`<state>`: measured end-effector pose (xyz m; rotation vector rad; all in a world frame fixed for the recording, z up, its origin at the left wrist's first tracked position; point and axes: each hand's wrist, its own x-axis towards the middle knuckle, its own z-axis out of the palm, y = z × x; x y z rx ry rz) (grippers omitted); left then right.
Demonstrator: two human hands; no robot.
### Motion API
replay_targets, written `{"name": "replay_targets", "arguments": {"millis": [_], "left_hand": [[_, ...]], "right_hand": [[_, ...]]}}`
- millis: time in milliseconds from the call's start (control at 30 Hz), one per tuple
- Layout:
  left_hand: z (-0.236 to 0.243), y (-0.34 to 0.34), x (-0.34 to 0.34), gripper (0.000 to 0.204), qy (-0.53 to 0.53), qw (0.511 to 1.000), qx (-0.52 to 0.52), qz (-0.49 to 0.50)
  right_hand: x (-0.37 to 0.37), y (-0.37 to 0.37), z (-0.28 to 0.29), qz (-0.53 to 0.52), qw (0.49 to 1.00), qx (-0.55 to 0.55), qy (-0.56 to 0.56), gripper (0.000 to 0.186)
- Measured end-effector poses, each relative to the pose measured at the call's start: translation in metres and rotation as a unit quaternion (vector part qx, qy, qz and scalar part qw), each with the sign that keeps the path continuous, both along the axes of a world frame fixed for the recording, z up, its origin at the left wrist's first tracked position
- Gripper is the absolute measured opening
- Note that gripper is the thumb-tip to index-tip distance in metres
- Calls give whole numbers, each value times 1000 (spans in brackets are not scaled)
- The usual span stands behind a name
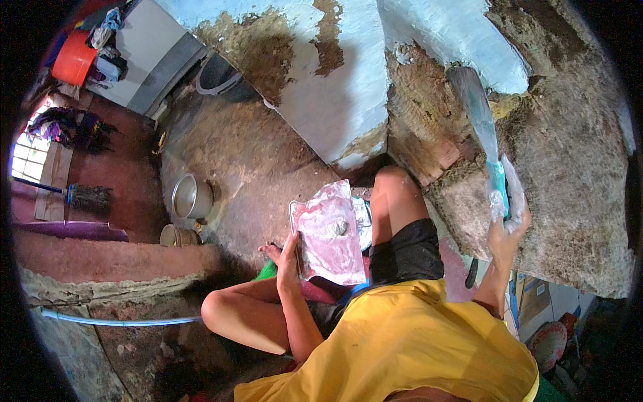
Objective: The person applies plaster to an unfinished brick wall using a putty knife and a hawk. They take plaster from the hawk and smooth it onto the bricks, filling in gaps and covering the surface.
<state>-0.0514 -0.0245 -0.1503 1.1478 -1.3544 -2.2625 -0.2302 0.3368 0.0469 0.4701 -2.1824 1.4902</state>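
Note:
My right hand (514, 218), its fingers coated in white paste, grips the teal handle of a long putty knife (472, 100). The knife's wide blade reaches up to the wall, near the lower edge of light-blue plaster (501, 67) and the bare brown patch (429, 100). My left hand (288, 264) clasps the left edge of a flat, pinkish board (321, 251) above my lap. White paste is smeared over the board, and a small grey lump of putty (339, 228) sits on it.
Bare, rough wall (562, 174) stands at the right. On the floor to the left are a metal pot (192, 196) and a smaller pot (177, 236). A dark tub (221, 77) stands farther back. A blue hose (120, 321) runs along the lower left.

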Motion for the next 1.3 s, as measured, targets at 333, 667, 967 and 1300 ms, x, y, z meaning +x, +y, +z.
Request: {"name": "replay_targets", "arguments": {"millis": [333, 667, 967, 1300], "left_hand": [[-36, -18, 10, 57, -122, 985, -122, 24], [104, 34, -4, 40, 103, 994, 24, -18], [75, 29, 11, 39, 193, 968, 143, 71], [98, 32, 31, 42, 221, 932, 274, 88]], "right_hand": [[6, -14, 7, 176, 975, -92, -98, 42], [15, -41, -31, 366, 867, -32, -337, 40], [25, -62, -85, 480, 753, -30, -448, 35], [3, -74, -87, 530, 771, 50, -349, 28]]}}
